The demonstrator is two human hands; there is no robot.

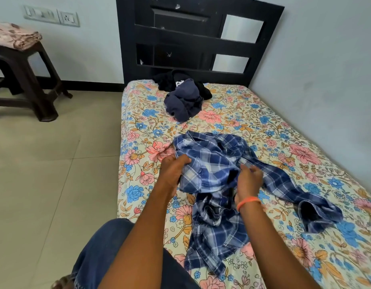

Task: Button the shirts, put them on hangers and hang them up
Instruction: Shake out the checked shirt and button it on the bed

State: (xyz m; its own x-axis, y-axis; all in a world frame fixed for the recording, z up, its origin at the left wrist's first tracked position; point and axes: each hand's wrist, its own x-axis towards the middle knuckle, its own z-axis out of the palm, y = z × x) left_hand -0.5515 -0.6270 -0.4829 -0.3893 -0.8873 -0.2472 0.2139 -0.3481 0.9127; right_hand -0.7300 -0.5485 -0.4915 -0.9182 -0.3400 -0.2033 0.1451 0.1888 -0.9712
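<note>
A bed (274, 113) with a floral sheet stands against a dark headboard (180, 41). A dark stool (24, 80) holding folded cloth (13, 36) stands left, below wall switches (51, 16).
</note>
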